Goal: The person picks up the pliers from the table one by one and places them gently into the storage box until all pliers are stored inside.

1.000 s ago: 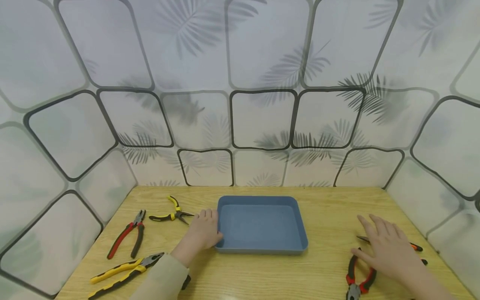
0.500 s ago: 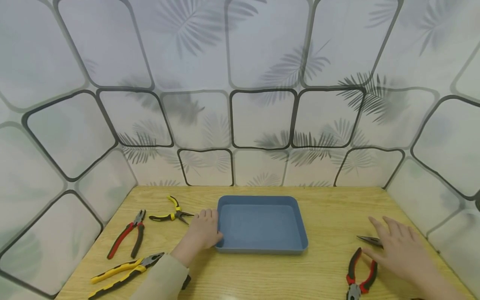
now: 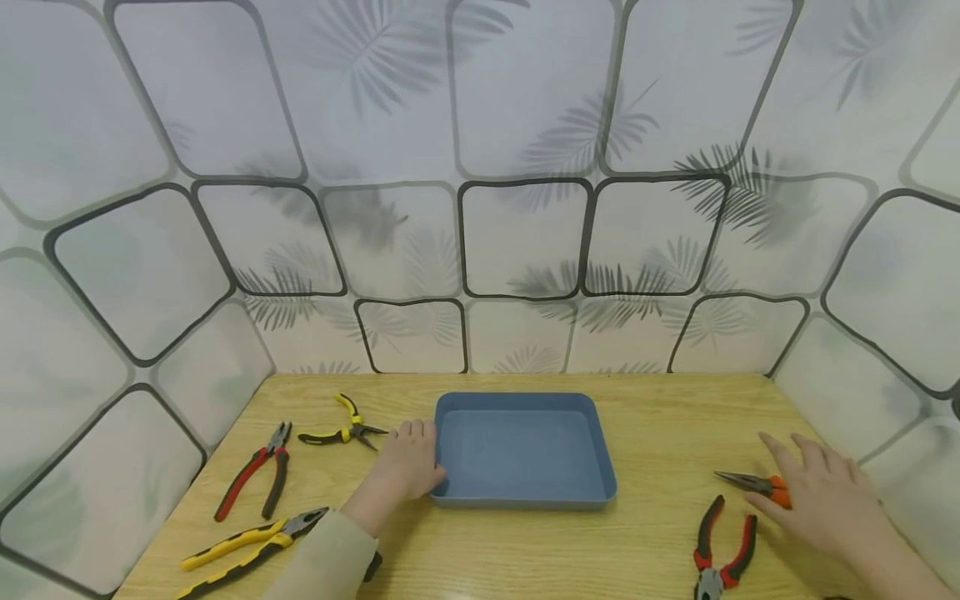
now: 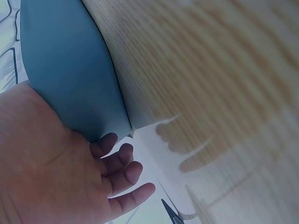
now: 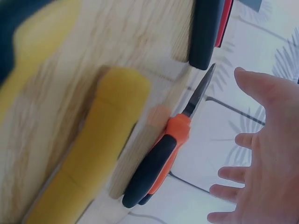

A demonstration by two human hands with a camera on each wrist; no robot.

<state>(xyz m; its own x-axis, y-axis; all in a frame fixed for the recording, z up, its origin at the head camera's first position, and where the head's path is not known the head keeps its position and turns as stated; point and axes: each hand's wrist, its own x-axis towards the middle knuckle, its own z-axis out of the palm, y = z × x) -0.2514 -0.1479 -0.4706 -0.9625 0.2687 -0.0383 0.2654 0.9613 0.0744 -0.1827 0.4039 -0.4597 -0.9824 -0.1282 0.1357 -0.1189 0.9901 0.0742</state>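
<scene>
A shallow blue tray (image 3: 525,454) sits mid-table. My left hand (image 3: 405,460) holds its left wall, thumb over the rim and fingers outside. In the left wrist view the fingers (image 4: 126,177) bend loosely beside the tray's outer wall (image 4: 70,70); the thumb is hidden. My right hand (image 3: 825,500) hovers over long-nose pliers (image 3: 750,482) with orange and black handles. It partly hides them in the head view. The right wrist view shows those pliers (image 5: 173,140) apart from the hand (image 5: 271,154), whose fingers are spread. Red-and-black pliers (image 3: 722,558) lie left of this hand.
On the left lie yellow-and-black long-nose pliers (image 3: 354,431), red-and-black pliers (image 3: 262,467) and larger yellow-and-black pliers (image 3: 258,542). A dark handle end (image 3: 372,567) shows beside the left sleeve. A blurred yellow handle (image 5: 103,126) lies near the right hand. Patterned walls enclose the table.
My right hand has moved rightward, uncovering more of the orange-handled long-nose pliers, including part of the orange grip. My left hand and the tray have stayed put.
</scene>
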